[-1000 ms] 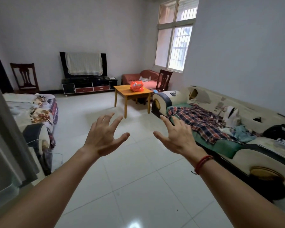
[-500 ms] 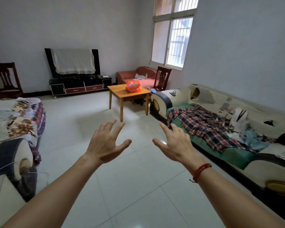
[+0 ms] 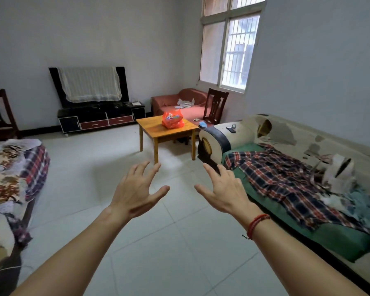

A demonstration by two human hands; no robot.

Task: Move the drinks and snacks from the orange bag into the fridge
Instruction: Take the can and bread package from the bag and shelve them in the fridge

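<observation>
Two bare hands are held out in front, both released and grasping nothing. The left hand (image 3: pixel 135 195) and the right hand (image 3: pixel 224 193) are seen from the back, fingers spread and slightly bent, thumbs turned toward each other with a gap between them. A red cord bracelet (image 3: pixel 257 224) is worn on the right wrist.

The orange bag (image 3: pixel 172 119) is set well beyond the hands, on a small wooden table (image 3: pixel 152 130), toward the far side of the tabletop. It is stood upright as a squat lump, its bunched top pointing up; no clear long axis can be told. Coloured packets are seen through the thin plastic, but any print is too small to be read.

Open pale tiled floor (image 3: pixel 179 253) is laid between the hands and the table. On the right, a worn sofa (image 3: pixel 244 133) draped with a plaid cloth (image 3: pixel 286 180) is placed just beside the table. On the left, the edge of another covered seat (image 3: pixel 13 167) is seen. By the far wall, a low TV stand (image 3: pixel 100 119) is seen, and a dark chair (image 3: pixel 215 105) is placed under a barred window (image 3: pixel 231 52).
</observation>
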